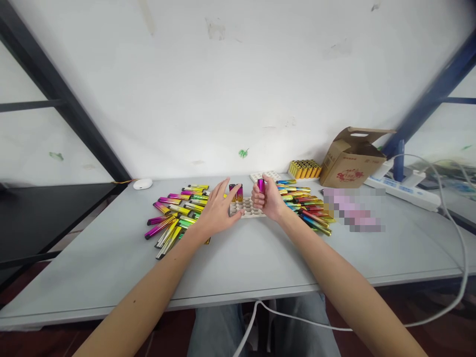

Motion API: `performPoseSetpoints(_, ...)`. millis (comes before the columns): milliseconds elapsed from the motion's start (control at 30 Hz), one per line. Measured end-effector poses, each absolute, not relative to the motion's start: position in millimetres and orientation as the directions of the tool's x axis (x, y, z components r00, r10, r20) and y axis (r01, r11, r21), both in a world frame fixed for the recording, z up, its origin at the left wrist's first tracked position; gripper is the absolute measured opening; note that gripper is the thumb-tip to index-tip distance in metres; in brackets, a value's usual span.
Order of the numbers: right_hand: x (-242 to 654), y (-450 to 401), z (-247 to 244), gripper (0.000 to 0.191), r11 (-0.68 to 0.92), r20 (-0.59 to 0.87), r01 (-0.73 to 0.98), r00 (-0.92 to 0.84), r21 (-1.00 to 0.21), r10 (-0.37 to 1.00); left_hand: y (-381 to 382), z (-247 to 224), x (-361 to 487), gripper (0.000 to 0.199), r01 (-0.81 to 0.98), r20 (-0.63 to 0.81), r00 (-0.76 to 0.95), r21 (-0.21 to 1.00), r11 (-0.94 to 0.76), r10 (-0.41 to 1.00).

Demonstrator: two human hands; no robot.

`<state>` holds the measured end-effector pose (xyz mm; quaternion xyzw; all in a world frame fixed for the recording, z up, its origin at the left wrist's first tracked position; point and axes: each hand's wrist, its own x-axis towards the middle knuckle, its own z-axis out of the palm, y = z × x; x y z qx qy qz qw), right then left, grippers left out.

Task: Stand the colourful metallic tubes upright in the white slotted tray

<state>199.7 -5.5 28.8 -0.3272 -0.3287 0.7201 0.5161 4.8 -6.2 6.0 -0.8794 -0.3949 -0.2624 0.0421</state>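
Observation:
In the middle of the table, my right hand (pixel 268 201) is wrapped around a shiny purple tube (pixel 261 186), held upright over a pale tray (pixel 247 207) with honeycomb holes. A few purple-and-gold tubes (pixel 240 192) stand upright at the tray's left back. Beside them my left hand (pixel 217 208) hovers with its fingers spread, holding nothing; whether a fingertip touches a tube is unclear. A loose pile of metallic tubes (pixel 174 213) with dark ends lies to the left, partly behind that hand. To the right lies another pile of red, gold and blue tubes (pixel 310 210).
Behind my right hand is another pale tray (pixel 265 176). A block of upright gold tubes (pixel 305 170) stands near the wall, beside an open cardboard box (pixel 345 163). Farther right are a power strip (pixel 405 191) and white cable (pixel 459 228). A white case (pixel 143 184) sits back left.

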Motion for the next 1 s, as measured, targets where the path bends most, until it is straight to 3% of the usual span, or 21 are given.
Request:
performPoseSetpoints(200,201,-6,32,0.042,-0.194,-0.103,-0.505,-0.203,-0.841,0.974,-4,6,4,0.083,0.716,0.482,0.513,0.217,-0.664,0.711)
performPoseSetpoints(400,203,-3,31,0.022,-0.042,-0.039,-0.424,-0.016,-0.905,0.999,0,5,3,0.102,0.746,0.393,0.479,0.288,-0.6,0.785)
performPoseSetpoints(533,204,-1,25,0.02,0.138,0.113,-0.24,0.119,-0.961,0.987,2,3,3,0.094,0.786,0.317,0.477,0.263,-0.56,0.82)
performPoseSetpoints(733,205,4,16,0.026,0.272,0.266,-0.066,0.085,-0.96,0.96,2,4,1,0.067,0.761,0.32,0.537,0.215,-0.612,0.78)
performPoseSetpoints(1000,205,12,-1,0.026,0.311,0.311,0.051,-0.003,-0.949,0.95,5,-1,-1,0.077,0.758,0.304,0.561,0.185,-0.625,0.77)
